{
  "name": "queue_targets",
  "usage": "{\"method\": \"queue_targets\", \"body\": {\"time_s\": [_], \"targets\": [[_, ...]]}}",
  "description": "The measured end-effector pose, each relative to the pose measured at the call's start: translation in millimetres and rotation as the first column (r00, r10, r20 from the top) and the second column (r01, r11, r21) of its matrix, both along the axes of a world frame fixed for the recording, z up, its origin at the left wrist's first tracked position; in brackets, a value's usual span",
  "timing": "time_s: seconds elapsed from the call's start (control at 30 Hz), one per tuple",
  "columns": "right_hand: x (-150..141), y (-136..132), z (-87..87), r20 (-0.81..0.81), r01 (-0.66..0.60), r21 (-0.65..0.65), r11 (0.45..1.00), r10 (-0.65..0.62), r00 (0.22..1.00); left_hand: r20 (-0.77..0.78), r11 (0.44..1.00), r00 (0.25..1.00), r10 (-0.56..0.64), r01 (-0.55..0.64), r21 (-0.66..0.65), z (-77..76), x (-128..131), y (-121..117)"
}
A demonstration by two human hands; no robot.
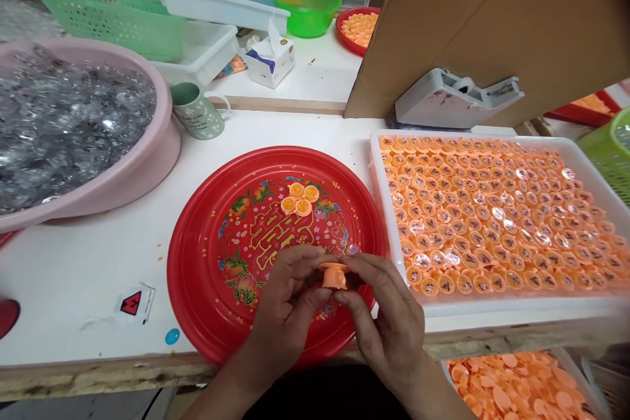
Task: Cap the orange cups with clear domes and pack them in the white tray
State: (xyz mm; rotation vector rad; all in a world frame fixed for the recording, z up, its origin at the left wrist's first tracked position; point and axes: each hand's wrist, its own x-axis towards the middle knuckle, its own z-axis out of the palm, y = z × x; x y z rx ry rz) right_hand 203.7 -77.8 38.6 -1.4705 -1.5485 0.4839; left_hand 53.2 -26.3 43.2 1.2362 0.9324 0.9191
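Observation:
Fingertips of my left hand (290,302) and my right hand (386,308) pinch a small orange plastic piece (334,277) from both sides. It has a flat round rim on top and a short, wider-footed stem below. Both hands are over the near part of a round red tray (197,289) printed with fruit and flowers. Several small orange discs (296,190) lie grouped on the tray beyond my fingers. Something clear and shiny, partly hidden by my right hand, is on the tray too.
At right, a white tray (378,177) holds rows of orange pieces with picture tops. A pink tub (162,118) of clear plastic parts stands left, beside a green mug (201,119). Behind are a tape dispenser (443,105), tissue box (273,69) and cardboard panel (472,20). Orange parts (516,387) sit below the edge.

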Motion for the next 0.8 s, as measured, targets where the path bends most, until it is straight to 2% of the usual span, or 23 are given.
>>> {"method": "queue_targets", "body": {"time_s": [0.13, 0.37, 0.5, 0.67, 0.73, 0.8], "targets": [[-1.4, -1.0, 0.9, 0.056, 0.005, 0.072, 0.997, -0.009, 0.998, -0.010, 0.996, 0.999, -0.049, 0.048, -0.069, 1.7, 4.0, -1.9], [-15.9, 0.7, 4.6, 0.005, 0.089, 0.103, 0.991, -0.090, 0.996, -0.086, 1.000, 0.996, -0.018, 0.020, 0.016, -1.8, 6.9, -5.8], [-13.5, 4.3, -8.4, -0.058, 0.101, 0.006, 0.995, -0.101, 0.993, -0.101, 1.000, 0.995, 0.026, -0.026, 0.001, -12.7, 13.3, -7.5], [-17.2, 9.1, -29.9, -0.204, 0.125, -0.129, 0.984, -0.150, 0.967, -0.192, 0.992, 0.976, 0.105, -0.089, 0.089, -26.5, 20.7, -3.4], [-16.6, 11.1, -30.0, -0.345, 0.105, -0.244, 0.964, -0.187, 0.920, -0.258, 0.996, 0.964, 0.065, -0.048, 0.071, -26.6, 17.2, 2.1], [-3.2, 18.0, -26.7, -0.504, 0.059, -0.326, 0.944, -0.226, 0.833, -0.359, 0.998, 0.933, -0.012, 0.035, 0.057, -25.8, 8.7, 15.5]]}}
